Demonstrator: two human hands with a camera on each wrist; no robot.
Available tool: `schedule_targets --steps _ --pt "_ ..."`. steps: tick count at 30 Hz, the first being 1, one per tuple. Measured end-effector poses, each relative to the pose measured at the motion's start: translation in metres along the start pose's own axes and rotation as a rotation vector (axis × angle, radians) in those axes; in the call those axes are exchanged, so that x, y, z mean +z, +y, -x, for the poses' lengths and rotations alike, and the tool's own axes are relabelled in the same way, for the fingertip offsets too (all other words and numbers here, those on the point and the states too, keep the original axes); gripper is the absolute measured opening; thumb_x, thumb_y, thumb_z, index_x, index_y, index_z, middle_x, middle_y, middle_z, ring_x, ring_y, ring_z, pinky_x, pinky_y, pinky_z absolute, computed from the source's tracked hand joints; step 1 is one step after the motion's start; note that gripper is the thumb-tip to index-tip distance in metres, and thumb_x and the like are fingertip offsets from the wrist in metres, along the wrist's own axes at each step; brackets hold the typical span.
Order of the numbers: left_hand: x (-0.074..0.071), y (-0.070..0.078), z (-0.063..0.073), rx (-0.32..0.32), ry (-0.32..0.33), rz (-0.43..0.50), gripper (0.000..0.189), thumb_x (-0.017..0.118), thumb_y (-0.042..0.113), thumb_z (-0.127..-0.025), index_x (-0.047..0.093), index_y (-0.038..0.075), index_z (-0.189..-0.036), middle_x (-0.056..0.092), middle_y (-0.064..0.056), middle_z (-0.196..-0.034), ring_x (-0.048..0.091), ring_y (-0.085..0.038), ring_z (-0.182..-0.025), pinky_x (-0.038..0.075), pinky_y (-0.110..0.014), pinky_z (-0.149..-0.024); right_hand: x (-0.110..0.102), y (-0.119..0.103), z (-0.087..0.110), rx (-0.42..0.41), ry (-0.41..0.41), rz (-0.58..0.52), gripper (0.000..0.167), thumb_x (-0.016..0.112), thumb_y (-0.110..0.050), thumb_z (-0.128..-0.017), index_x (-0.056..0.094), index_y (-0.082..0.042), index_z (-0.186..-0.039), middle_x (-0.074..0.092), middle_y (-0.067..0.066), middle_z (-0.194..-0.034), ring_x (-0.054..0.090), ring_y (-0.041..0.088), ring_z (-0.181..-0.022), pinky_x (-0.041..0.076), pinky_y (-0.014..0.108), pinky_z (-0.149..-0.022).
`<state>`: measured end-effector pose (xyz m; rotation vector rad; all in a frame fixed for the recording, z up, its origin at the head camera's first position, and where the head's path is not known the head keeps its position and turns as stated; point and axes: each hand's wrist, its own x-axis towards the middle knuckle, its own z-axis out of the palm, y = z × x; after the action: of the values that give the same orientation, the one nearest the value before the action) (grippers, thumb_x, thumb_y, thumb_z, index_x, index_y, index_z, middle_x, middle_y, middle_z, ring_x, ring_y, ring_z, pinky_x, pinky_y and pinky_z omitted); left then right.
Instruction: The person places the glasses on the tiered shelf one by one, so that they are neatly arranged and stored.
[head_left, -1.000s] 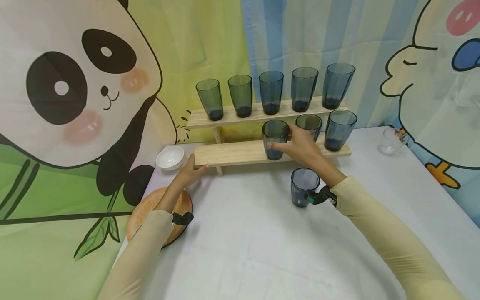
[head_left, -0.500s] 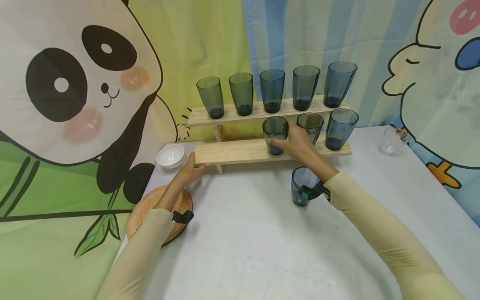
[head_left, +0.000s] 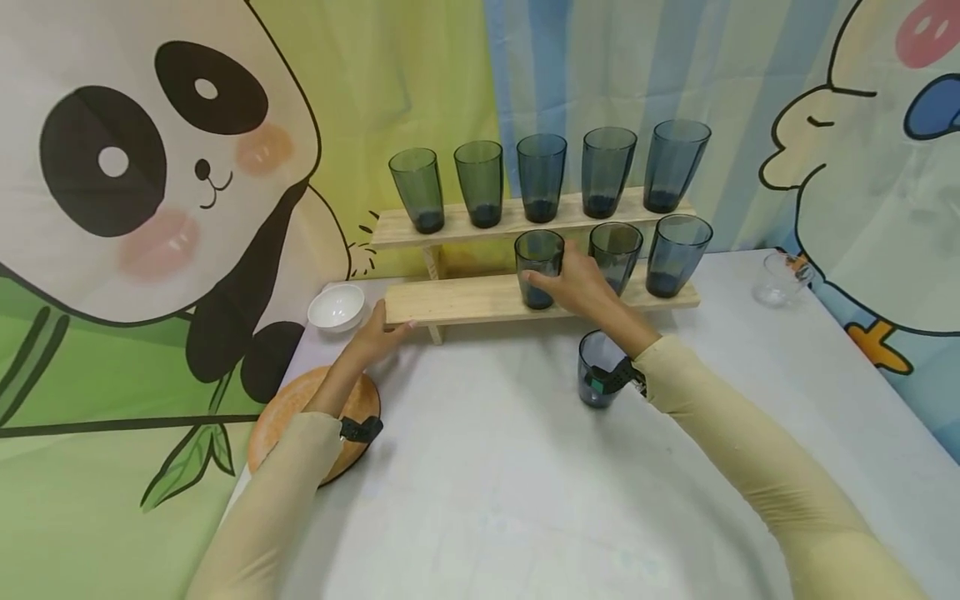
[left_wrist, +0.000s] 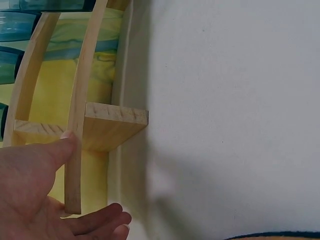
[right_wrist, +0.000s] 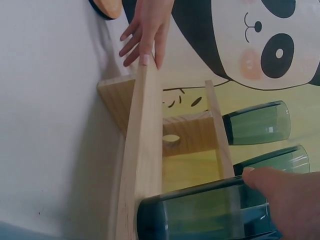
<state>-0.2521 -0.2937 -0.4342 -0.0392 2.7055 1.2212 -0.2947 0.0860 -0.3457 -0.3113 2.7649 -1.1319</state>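
Note:
My right hand [head_left: 573,279] grips a tall smoky-blue drinking glass [head_left: 539,262] with the thumb on its near side. The glass stands upright, its base at the lower board of a two-tier wooden shelf [head_left: 457,302]. In the right wrist view the thumb presses the wall of this glass [right_wrist: 195,212]. My left hand [head_left: 375,337] holds the left end of the same lower board. In the left wrist view the left thumb lies on the board [left_wrist: 75,170], with the other fingers stretched out past its end.
Two glasses, one of them this near glass [head_left: 617,250], stand right of the held one. Several more glasses [head_left: 541,179] line the upper board. Another glass [head_left: 592,379] is on the table under my right wrist. A white bowl [head_left: 337,308], orange round plate [head_left: 281,412] and clear glass cup [head_left: 780,282] lie around.
My right hand has shifted the held glass slightly left and back along the lower board, away from the glass to its right. The left hand keeps its place at the board's end.

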Motion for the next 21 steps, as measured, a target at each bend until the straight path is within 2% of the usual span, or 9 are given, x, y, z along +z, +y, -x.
schedule_targets --steps 3,5,8,11,14,17,21 --pt "-0.001 0.000 -0.001 -0.010 -0.007 -0.012 0.095 0.056 0.048 -0.108 -0.006 0.010 -0.169 0.010 -0.029 -0.173 0.014 -0.053 -0.158 0.014 -0.066 -0.127 0.003 0.000 -0.001 0.008 -0.001 -0.010 0.109 0.064 -0.059 -0.101 0.002 0.001 -0.168 0.033 0.035 -0.164 0.050 0.049 -0.140 0.045 0.064 -0.110" --pt "-0.002 0.000 -0.002 -0.011 -0.006 -0.026 0.096 0.056 0.048 -0.108 -0.006 0.008 -0.169 0.010 -0.030 -0.173 0.014 -0.054 -0.158 0.014 -0.066 -0.128 0.004 0.001 0.000 0.018 -0.016 -0.024 0.111 0.063 -0.059 -0.101 -0.003 -0.001 -0.168 0.027 0.033 -0.167 0.044 0.049 -0.145 0.043 0.065 -0.112" --pt "-0.002 -0.002 -0.003 -0.008 -0.010 -0.044 0.094 0.057 0.045 -0.108 -0.003 0.005 -0.168 0.013 -0.033 -0.171 0.016 -0.054 -0.157 0.015 -0.066 -0.127 0.005 0.003 0.003 0.044 -0.079 -0.033 0.111 0.061 -0.061 -0.101 -0.008 -0.004 -0.168 0.017 0.029 -0.172 0.033 0.048 -0.153 0.038 0.065 -0.117" --pt "-0.003 -0.003 -0.004 -0.007 -0.020 -0.049 0.093 0.058 0.043 -0.108 -0.002 0.003 -0.168 0.016 -0.034 -0.170 0.018 -0.054 -0.156 0.016 -0.065 -0.127 0.004 0.008 0.009 0.078 -0.157 0.003 0.112 0.056 -0.067 -0.101 -0.007 -0.005 -0.168 0.011 0.027 -0.174 0.025 0.048 -0.157 0.034 0.066 -0.120" --pt "-0.004 -0.004 -0.005 0.008 -0.015 -0.043 0.093 0.058 0.043 -0.109 -0.001 0.002 -0.167 0.017 -0.034 -0.169 0.019 -0.054 -0.156 0.017 -0.065 -0.127 0.000 0.014 0.020 0.084 -0.207 0.042 0.117 0.052 -0.075 -0.098 -0.008 -0.004 -0.168 0.015 0.027 -0.173 0.029 0.049 -0.155 0.036 0.067 -0.118" --pt "-0.004 -0.003 -0.005 0.023 0.000 -0.026 0.092 0.059 0.042 -0.108 -0.001 0.002 -0.167 0.018 -0.033 -0.169 0.019 -0.053 -0.157 0.016 -0.064 -0.128 -0.004 0.022 0.033 0.050 -0.243 0.056 0.120 0.049 -0.080 -0.096 -0.009 -0.004 -0.168 0.019 0.026 -0.173 0.033 0.050 -0.152 0.037 0.069 -0.116" --pt "-0.006 -0.002 -0.004 0.035 0.002 -0.008 0.091 0.059 0.040 -0.108 0.001 0.002 -0.168 0.018 -0.032 -0.170 0.019 -0.051 -0.157 0.016 -0.063 -0.128 -0.009 0.038 0.048 -0.016 -0.266 0.034 0.108 0.045 -0.076 -0.101 0.004 -0.002 -0.169 0.030 0.025 -0.170 0.037 0.048 -0.151 0.037 0.069 -0.116"
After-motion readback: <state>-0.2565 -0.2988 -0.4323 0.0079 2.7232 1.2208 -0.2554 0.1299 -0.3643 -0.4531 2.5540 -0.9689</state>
